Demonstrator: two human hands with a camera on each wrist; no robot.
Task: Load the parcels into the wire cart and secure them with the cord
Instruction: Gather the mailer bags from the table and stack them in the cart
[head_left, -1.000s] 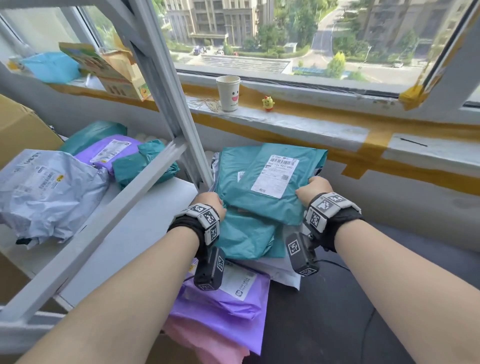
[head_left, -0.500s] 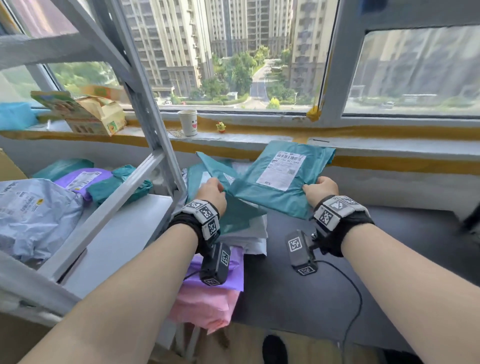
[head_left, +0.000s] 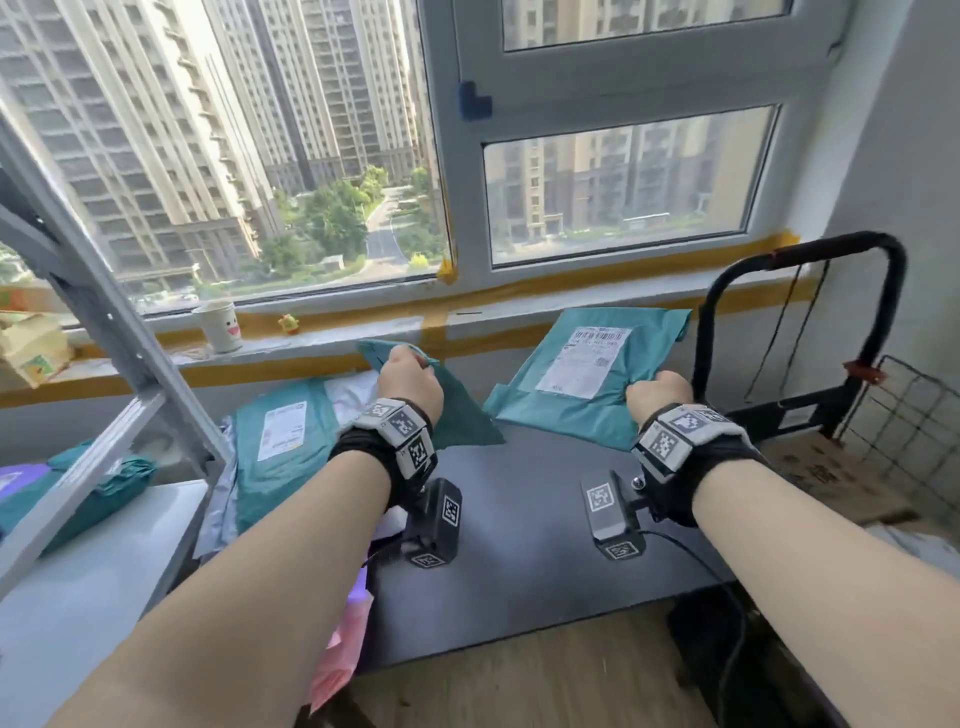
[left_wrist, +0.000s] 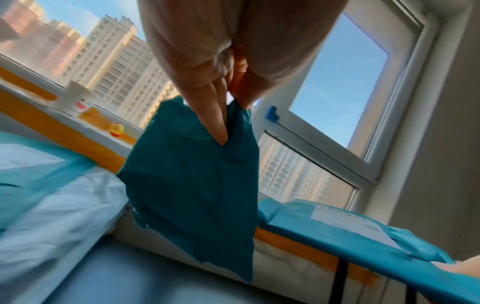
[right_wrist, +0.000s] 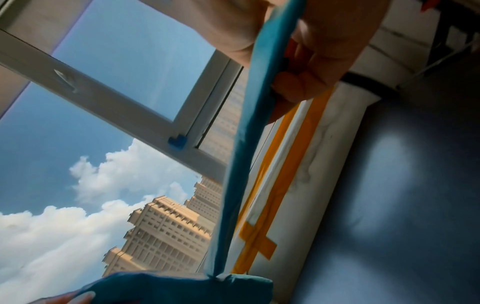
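My left hand (head_left: 410, 374) pinches the top corner of a small plain teal parcel (head_left: 460, 415), which hangs limp above the dark table; the pinch on the teal parcel (left_wrist: 194, 185) shows in the left wrist view. My right hand (head_left: 657, 389) grips the near edge of a larger teal parcel with a white label (head_left: 587, 374), held nearly flat; the right wrist view sees it edge-on (right_wrist: 246, 127). To the right stands the wire cart (head_left: 917, 415) with its black handle (head_left: 810, 249). A thin black cord (head_left: 787, 322) hangs from the handle.
More parcels lie piled at the left, a teal one (head_left: 280, 436) on top. A grey shelf frame (head_left: 104, 322) slants across the left. A paper cup (head_left: 221, 327) stands on the windowsill. Flat cardboard (head_left: 831, 473) lies in the cart. The dark table (head_left: 519, 530) runs below my hands.
Both hands lifted their parcels off the pile and carried them to the right, moving apart. My view swung right, and the cart came into sight.
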